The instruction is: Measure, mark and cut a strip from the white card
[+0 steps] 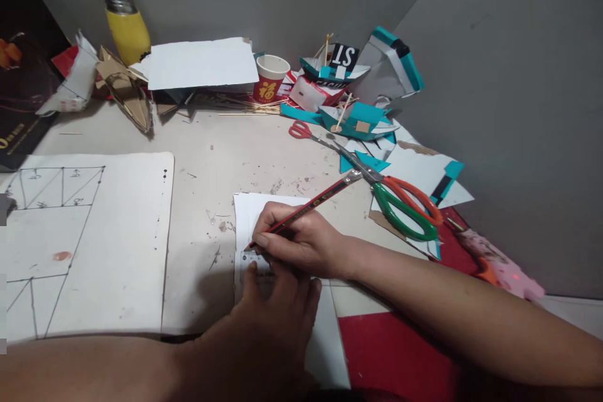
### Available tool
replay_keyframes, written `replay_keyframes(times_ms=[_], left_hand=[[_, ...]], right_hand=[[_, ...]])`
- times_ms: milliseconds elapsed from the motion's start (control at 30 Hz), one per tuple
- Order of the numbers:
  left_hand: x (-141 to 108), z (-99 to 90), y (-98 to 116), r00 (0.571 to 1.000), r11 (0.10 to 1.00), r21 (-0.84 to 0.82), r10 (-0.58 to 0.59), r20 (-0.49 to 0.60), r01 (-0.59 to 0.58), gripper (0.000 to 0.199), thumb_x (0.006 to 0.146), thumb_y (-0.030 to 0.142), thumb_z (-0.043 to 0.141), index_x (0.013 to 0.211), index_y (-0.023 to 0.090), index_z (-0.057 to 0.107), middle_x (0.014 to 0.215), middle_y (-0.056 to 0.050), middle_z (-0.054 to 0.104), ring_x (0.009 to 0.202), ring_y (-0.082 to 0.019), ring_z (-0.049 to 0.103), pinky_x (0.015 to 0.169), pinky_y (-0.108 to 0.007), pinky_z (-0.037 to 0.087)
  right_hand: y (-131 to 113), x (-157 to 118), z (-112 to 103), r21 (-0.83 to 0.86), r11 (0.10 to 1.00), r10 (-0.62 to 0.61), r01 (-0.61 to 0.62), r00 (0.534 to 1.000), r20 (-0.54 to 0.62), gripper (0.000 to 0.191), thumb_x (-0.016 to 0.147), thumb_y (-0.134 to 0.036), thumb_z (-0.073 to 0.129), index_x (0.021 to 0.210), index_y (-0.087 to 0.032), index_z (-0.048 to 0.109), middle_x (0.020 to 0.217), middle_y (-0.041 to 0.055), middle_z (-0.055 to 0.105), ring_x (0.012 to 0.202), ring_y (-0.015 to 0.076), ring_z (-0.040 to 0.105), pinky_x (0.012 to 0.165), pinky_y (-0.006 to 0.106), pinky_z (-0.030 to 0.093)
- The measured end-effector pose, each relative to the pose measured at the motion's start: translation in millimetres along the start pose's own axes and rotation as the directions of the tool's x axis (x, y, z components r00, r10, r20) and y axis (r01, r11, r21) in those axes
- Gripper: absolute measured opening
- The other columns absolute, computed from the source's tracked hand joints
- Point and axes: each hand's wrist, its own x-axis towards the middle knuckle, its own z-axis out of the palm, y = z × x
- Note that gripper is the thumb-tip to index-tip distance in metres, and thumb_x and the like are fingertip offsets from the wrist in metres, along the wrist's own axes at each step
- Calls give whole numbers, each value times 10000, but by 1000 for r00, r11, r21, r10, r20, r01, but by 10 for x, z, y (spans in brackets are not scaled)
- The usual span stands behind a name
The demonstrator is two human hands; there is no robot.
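Note:
My right hand [301, 240] is closed round a red and black pencil [313, 204] with a metal ferrule. The pencil leans up to the right, and its tip is down at the left part of a white sheet [242, 217]. Just below the tip, a short clear ruler [250, 259] lies on the sheet. My left hand [277, 304] holds the ruler down with its fingertips, its fingers bent and covering most of the ruler. The two hands touch or nearly touch; I cannot tell which.
Large green and orange scissors [405, 201] and small red scissors [306, 132] lie right of centre. Behind stand teal card boats [358, 119], a paper cup [271, 78] and a yellow bottle [126, 31]. A board with drawn lines [127, 239] lies left.

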Motion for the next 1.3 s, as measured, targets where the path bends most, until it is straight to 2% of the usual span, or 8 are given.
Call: replay_keyframes(times_ms=[100, 233, 467, 667, 1000, 1300], left_hand=[[7, -14, 2, 1000, 1000, -16, 3, 23, -3, 625, 976, 489, 268, 1436, 87, 402, 1434, -160, 516, 1227, -366, 499, 857, -534, 537], [18, -21, -2, 999, 1000, -19, 3, 42, -2, 621, 981, 476, 226, 1441, 97, 399, 1446, -150, 507, 1221, -354, 505, 861, -540, 544], [23, -14, -1, 999, 998, -54, -17, 35, 18, 631, 964, 498, 265, 1433, 105, 418, 1441, -149, 516, 1228, -350, 498, 863, -535, 533], [21, 3, 2, 1000, 999, -47, -20, 15, 21, 651, 956, 528, 294, 1429, 102, 431, 1436, -164, 515, 1225, -371, 484, 862, -547, 513], [15, 27, 19, 1000, 999, -28, -24, -11, 24, 620, 965, 489, 273, 1425, 112, 446, 1426, -160, 527, 1213, -375, 486, 862, -551, 514], [19, 17, 16, 1000, 999, -36, -23, -12, 22, 647, 950, 525, 318, 1421, 102, 447, 1420, -169, 530, 1207, -374, 492, 861, -560, 513]], right_hand=[[7, 0, 4, -23, 1000, -14, 14, 1000, 5, 127, 874, -184, 542, 749, -167, 550, 707, -14, 524, 630, 100, 479, 547, 229, 414], [20, 2, 11, -52, 998, -26, 27, 1000, 12, 123, 872, -179, 541, 750, -170, 548, 715, -11, 525, 627, 103, 483, 549, 233, 415], [-3, 1, -2, -100, 994, -39, 41, 999, 26, 130, 879, -196, 537, 752, -172, 552, 729, -3, 531, 637, 111, 494, 574, 247, 422], [16, -10, 10, -152, 985, -83, 81, 997, -8, 140, 884, -185, 521, 747, -174, 549, 736, 0, 536, 653, 108, 503, 599, 244, 428], [22, -14, -1, -132, 987, -91, 91, 996, 4, 144, 886, -180, 532, 743, -177, 551, 737, -6, 535, 658, 108, 499, 612, 252, 436], [22, -16, 2, -118, 990, -70, 71, 997, 12, 142, 887, -195, 540, 747, -181, 557, 734, -6, 548, 666, 112, 509, 619, 254, 444]])
